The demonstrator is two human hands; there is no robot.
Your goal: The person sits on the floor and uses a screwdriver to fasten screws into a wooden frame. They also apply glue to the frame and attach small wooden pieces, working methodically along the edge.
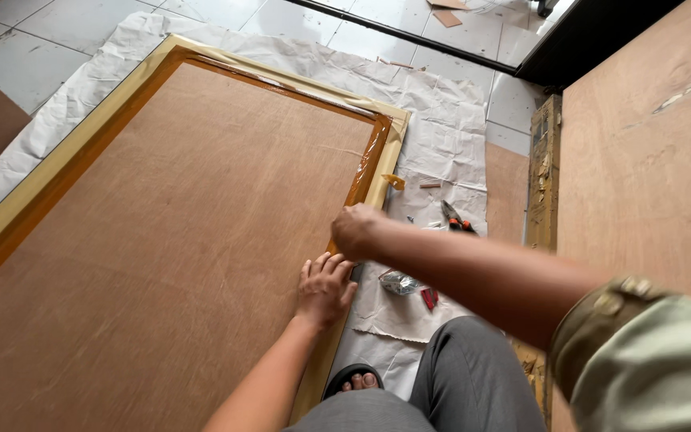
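Here, brown tape (361,172) running along the plywood panel's (169,240) right edge is pinched by the closed right hand (356,230); just below, the left hand (325,288) is pressed flat, open.

Head camera looks steeply down, fairly close, probably crouching.

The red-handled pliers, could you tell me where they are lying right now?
In the head view, the red-handled pliers lie on the white sheet, right of the framed plywood panel, just beyond the right hand.
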